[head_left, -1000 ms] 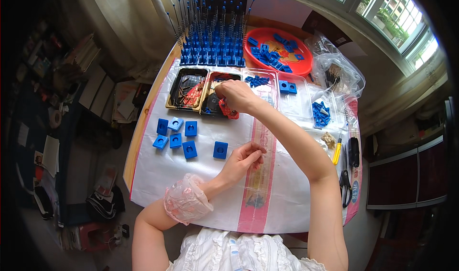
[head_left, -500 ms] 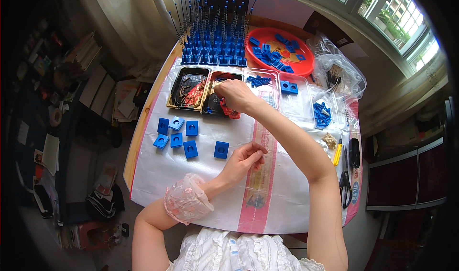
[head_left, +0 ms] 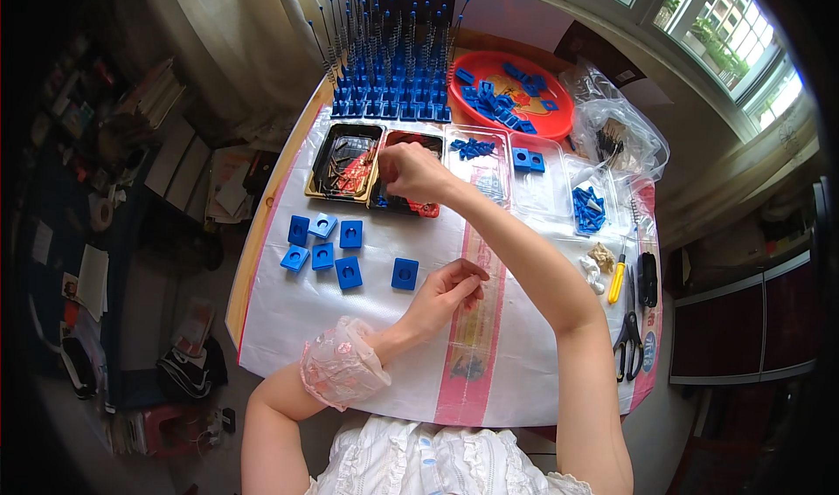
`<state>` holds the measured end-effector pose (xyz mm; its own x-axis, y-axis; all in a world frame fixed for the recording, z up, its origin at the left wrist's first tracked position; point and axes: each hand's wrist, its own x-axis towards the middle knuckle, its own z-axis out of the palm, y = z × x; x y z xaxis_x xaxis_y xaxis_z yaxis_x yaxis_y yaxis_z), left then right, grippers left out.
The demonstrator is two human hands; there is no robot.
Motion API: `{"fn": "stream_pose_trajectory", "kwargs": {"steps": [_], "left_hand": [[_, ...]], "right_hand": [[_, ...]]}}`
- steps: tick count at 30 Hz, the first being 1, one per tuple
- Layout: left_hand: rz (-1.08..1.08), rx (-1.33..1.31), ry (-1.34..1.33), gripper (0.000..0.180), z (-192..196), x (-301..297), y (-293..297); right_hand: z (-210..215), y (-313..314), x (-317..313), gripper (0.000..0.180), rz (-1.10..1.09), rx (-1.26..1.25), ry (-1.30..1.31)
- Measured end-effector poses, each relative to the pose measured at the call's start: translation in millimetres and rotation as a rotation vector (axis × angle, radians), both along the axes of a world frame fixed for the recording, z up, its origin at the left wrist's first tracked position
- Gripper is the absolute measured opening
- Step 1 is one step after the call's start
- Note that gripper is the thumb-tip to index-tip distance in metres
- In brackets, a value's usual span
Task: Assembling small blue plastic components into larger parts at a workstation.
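Note:
My right hand [head_left: 411, 173] hangs over the second black tray [head_left: 409, 208], close to the edge of the first black tray [head_left: 316, 177], which holds small thin brass-coloured pieces. Its fingers point down and are closed; their tips are partly hidden, and I cannot make out anything in them. Low over the white sheet [head_left: 367, 346], my left hand [head_left: 447, 298] keeps its thumb and fingers pressed together; whatever they hold, if anything, is too small to name. Beside it lies a blue square block with a round recess [head_left: 405, 274]. Several similar blue blocks [head_left: 322, 256] are grouped farther left.
Blue stands with springs and rods [head_left: 393, 84] line the back. A red round tray [head_left: 559, 115] holds blue parts. Clear boxes [head_left: 551, 200] stand at the right, one with blue pegs [head_left: 589, 208]. Scissors [head_left: 628, 346] and a yellow-handled tool [head_left: 618, 283] lie at the right edge.
My right hand has shifted a little left, toward the first black tray, and its forearm has followed. The left hand and the blue blocks have stayed in place.

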<state>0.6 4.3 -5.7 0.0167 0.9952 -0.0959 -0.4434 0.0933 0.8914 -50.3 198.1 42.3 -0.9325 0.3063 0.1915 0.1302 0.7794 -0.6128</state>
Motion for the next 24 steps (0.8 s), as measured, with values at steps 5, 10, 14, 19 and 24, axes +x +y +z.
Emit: {"fn": "stream_pose_trajectory", "kwargs": {"steps": [5,10,14,19,24], "left_hand": [[0.008,0.000,-0.018,0.019,-0.9,-0.6,-0.8],[0.025,-0.001,-0.021,0.018,-0.6,2.0,-0.7],[0.012,-0.002,-0.008,0.018,-0.8,1.2,-0.4],[0.006,-0.008,-0.017,0.018,-1.3,-0.4,-0.6],[0.000,-0.007,-0.027,0.018,0.3,-0.3,-0.5]], "right_hand": [[-14.1,-9.3,-8.0,0.013,0.002,0.013,0.014],[-11.3,-3.4,-5.6,0.015,-0.055,-0.120,0.075],[-1.6,10.6,1.3,0.012,-0.112,0.010,0.058],[1.3,13.7,8.1,0.010,-0.176,0.195,-0.061],[-8.2,9.9,5.5,0.013,-0.174,0.243,-0.091]]}}
